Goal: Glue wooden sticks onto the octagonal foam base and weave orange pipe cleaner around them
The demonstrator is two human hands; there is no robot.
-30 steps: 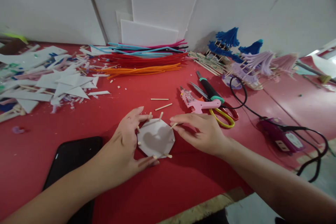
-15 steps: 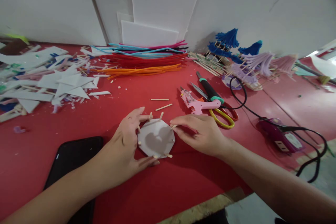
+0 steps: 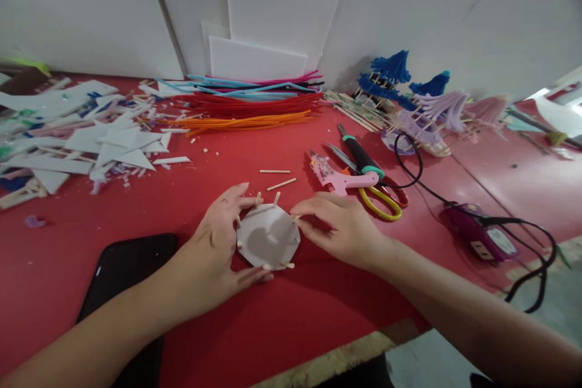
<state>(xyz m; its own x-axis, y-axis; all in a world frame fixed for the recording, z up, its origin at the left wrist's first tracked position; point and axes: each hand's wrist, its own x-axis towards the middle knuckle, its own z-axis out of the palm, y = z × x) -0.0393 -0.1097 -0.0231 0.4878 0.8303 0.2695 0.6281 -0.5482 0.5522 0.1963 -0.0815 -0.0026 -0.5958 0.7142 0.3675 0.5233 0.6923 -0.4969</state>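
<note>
A small white octagonal board (image 3: 268,239) lies on the red table, with several short wooden sticks standing along its edge. My left hand (image 3: 217,239) grips its left side, fingertips at the back and thumb at the front. At the right corner, my right hand (image 3: 345,231) pinches another short wooden stick (image 3: 296,217) between thumb and fingers, against the board's edge. Just behind the board lie two loose sticks, one straight (image 3: 275,171) and one slanted (image 3: 281,184). The shadow of a hand falls across the board.
A pink glue gun (image 3: 350,180) and yellow-handled scissors (image 3: 381,205) lie behind my right hand. A black phone (image 3: 130,251) is by my left forearm. White scraps (image 3: 104,145) cover the left; pipe cleaners (image 3: 245,110) lie at the back. A corded purple power strip (image 3: 479,230) sits right.
The whole view has shifted slightly. Both hands keep their hold, and the stick in my right hand stays at the board's right corner.
</note>
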